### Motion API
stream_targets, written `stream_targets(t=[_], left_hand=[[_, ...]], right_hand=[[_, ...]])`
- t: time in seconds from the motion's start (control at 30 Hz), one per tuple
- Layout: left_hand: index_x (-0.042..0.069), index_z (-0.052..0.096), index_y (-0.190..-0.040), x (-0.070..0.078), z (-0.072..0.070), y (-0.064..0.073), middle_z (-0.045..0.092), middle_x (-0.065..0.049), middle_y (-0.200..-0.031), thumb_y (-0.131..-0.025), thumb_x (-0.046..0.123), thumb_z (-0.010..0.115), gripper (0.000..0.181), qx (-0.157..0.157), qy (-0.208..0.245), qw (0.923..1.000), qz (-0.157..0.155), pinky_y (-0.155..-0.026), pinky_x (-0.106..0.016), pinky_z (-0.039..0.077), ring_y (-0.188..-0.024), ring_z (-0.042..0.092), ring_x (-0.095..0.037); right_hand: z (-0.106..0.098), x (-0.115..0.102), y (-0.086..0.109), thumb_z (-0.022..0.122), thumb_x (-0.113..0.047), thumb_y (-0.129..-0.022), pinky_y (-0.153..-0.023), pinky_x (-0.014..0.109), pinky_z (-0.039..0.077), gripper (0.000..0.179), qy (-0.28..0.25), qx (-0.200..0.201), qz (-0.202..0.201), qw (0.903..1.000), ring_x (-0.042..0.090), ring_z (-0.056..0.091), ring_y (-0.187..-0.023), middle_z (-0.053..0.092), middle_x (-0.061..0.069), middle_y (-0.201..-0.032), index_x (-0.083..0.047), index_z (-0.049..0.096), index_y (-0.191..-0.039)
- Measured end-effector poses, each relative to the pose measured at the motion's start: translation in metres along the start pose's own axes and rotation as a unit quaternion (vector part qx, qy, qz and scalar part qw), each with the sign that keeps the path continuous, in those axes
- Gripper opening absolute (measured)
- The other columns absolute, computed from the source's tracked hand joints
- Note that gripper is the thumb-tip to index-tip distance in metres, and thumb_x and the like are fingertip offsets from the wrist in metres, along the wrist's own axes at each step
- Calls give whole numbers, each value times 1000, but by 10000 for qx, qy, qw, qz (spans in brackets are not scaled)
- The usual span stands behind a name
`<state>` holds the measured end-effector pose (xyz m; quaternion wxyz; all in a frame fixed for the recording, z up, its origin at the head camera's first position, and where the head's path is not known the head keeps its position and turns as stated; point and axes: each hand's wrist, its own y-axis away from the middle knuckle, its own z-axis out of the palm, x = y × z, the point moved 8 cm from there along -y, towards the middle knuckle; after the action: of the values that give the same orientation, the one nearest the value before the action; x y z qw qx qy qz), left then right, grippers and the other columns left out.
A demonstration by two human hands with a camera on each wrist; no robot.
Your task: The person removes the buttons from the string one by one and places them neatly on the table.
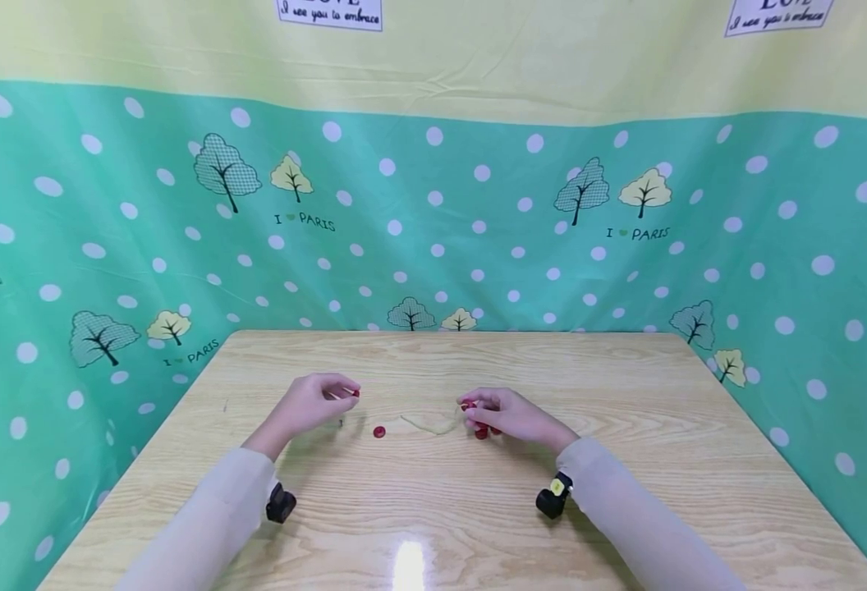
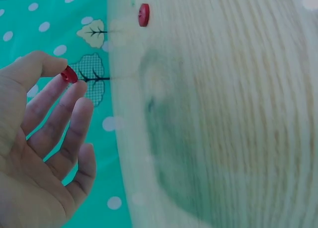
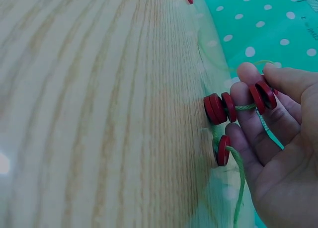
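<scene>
Between thumb and index finger, my left hand pinches a red button above the table. Its other fingers are loosely bent, as the left wrist view shows. My right hand holds a green string between thumb and fingers. Several red buttons are threaded on this string, some close by the fingertips and others hanging below. The string's free end stretches left toward the middle of the table. One loose red button lies on the tabletop between the hands, nearer the left.
The wooden table spreads under both hands. A green and yellow patterned curtain stands behind it and along both sides. Black wrist cameras sit on both sleeves.
</scene>
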<state>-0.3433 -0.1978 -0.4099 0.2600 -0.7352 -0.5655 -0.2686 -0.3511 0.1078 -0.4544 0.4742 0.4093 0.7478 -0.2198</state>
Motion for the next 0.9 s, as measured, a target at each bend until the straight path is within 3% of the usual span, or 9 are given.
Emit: stream_targets(t=[0.23,0.4,0.57,0.9], left_hand=[[8,74,-111,-9,14,3,71,3,-94,-90,19,75,24,-326,-7,9995,2,-77,-34,54,-84,65,-14],[12,75,-102,-10,26,4,70,7,-88,-86,16,79,17,-510,-294,9982,76,-78,-33,54,-83,65,-12],[18,75,-93,-8,33,7,68,10,-83,-84,17,81,10,-581,-554,9967,137,-77,-33,53,-80,63,-8],[18,76,-90,-3,39,9,68,10,-82,-83,17,82,9,-630,-716,9947,379,-78,-37,52,-80,62,-10]], right_hand=[[0,3,-2,58,-28,-104,-59,26,41,40,74,-30,5,10000,18,61,-80,71,6,-101,-8,58,-138],[0,3,-2,57,-29,-104,-61,27,44,39,115,-38,-27,9999,18,62,-82,70,5,-101,-9,58,-138],[0,4,-2,57,-29,-104,-61,26,43,36,114,-37,41,9999,19,62,-81,71,4,-100,-12,59,-136],[0,5,-3,58,-30,-103,-60,27,43,37,84,-27,54,9999,19,61,-80,71,4,-99,-12,60,-136]])
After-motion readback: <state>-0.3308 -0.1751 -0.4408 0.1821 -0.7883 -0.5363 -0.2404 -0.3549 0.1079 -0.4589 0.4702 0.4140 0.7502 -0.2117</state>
